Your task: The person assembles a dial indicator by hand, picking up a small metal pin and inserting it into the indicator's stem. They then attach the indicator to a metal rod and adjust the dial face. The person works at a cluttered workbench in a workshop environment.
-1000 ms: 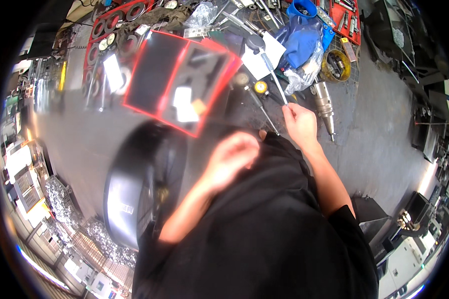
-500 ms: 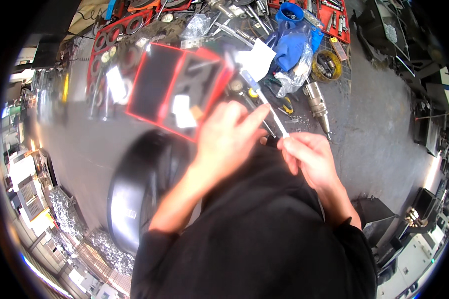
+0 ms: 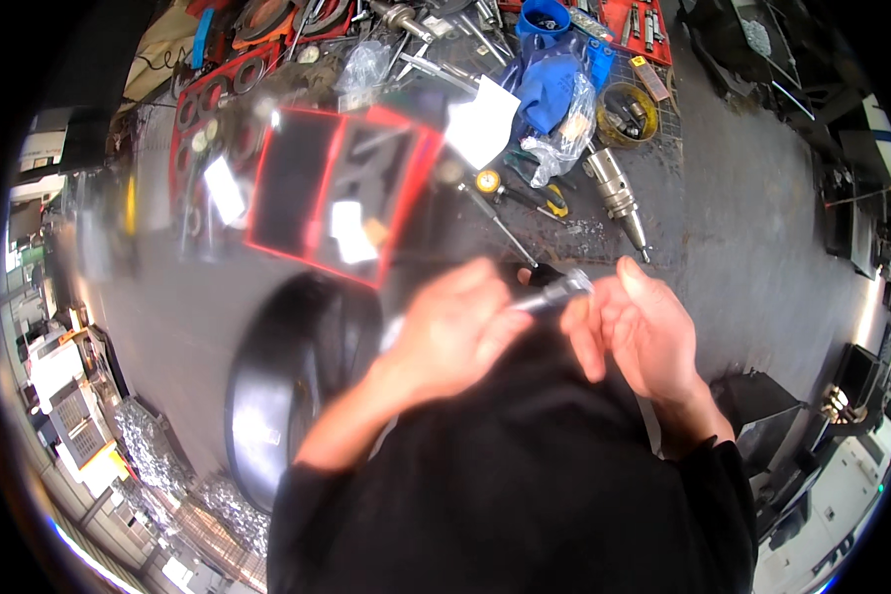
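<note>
Silvery metal tool (image 3: pixel 556 292), slim shaft (image 3: pixel 533 301), thicker end (image 3: pixel 573 283)

Tool (image 3: pixel 556 294) silvery; case (image 3: pixel 292 188) red-edged, black inside; paper (image 3: pixel 481 124) white; cup (image 3: pixel 541 39) blue; clothing (image 3: pixel 505 475) black.

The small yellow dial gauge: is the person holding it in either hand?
No, the small yellow dial gauge lies on the dark worktop, apart from both the left hand and right hand.

Behind the fingers (image 3: pixel 586 348) I see a loose black fabric top (image 3: pixel 510 475), softly creased across the front; its loose black sleeves (image 3: pixel 725 470) stop partway along the bare forearms (image 3: pixel 358 411), leaving the wrists uncovered.
</note>
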A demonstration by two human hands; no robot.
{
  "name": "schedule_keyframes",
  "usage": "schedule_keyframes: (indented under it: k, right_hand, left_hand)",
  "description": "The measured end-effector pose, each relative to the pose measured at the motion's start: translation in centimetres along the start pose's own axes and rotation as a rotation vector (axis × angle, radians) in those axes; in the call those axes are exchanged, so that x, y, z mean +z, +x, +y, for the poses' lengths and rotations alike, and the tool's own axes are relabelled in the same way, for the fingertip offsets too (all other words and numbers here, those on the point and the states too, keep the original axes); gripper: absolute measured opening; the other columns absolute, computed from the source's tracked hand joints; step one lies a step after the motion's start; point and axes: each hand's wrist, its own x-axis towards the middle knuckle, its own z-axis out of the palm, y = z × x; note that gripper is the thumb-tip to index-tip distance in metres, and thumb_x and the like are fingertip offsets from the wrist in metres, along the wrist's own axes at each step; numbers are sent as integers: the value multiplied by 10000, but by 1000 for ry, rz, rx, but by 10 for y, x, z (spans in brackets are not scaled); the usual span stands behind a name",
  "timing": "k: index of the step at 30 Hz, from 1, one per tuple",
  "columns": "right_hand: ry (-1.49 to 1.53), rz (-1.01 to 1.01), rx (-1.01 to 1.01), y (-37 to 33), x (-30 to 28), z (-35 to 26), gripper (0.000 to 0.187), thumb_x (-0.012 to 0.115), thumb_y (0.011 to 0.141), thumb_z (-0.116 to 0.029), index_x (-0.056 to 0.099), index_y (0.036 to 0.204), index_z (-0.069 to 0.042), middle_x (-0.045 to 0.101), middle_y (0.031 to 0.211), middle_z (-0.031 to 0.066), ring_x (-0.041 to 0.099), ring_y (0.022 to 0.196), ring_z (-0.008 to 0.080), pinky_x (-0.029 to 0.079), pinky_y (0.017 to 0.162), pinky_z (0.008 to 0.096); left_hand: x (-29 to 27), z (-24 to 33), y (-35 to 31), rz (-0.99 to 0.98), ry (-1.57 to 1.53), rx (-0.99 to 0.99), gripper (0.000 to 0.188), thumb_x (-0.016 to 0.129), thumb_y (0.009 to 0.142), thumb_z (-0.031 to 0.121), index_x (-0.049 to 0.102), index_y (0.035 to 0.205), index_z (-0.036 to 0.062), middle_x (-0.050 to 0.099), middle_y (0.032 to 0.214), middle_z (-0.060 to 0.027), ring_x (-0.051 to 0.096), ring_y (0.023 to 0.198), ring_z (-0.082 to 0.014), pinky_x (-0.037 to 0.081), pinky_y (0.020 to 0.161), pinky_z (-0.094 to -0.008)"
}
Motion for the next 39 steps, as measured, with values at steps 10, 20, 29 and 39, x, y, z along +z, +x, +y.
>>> schedule_keyframes:
  k: [10,20,29,39]
  right_hand:
    - [-478,166,-682,42,37,20,82,689,971,38,710,1043,72,734,906,65,676,759,69,543,681,223]
    - [-428,166,-626,52,43,17,67,734,931,44,744,997,49,733,869,65,673,722,68,534,638,222]
    - [-736,188,-803,50,37,7,139,780,859,63,752,993,38,734,839,82,694,699,103,546,634,243]
    - [-824,234,-997,53,40,13,120,777,875,43,733,984,22,731,860,71,689,750,97,562,656,251]
  left_hand:
    - [-14,22,-27,60,-117,-356,277,563,1066,163,596,877,-37,533,842,-179,559,773,-367,447,706,-455]
    - [-8,19,-37,159,-87,-334,351,509,1119,224,507,868,-21,433,792,-120,455,699,-291,378,649,-407]
    - [-3,22,-34,166,-77,-333,363,512,1124,247,507,877,-19,437,799,-128,457,708,-307,385,656,-417]
    - [-1,20,-38,162,-73,-351,373,505,1127,253,504,870,-19,435,792,-127,461,707,-308,385,657,-417]
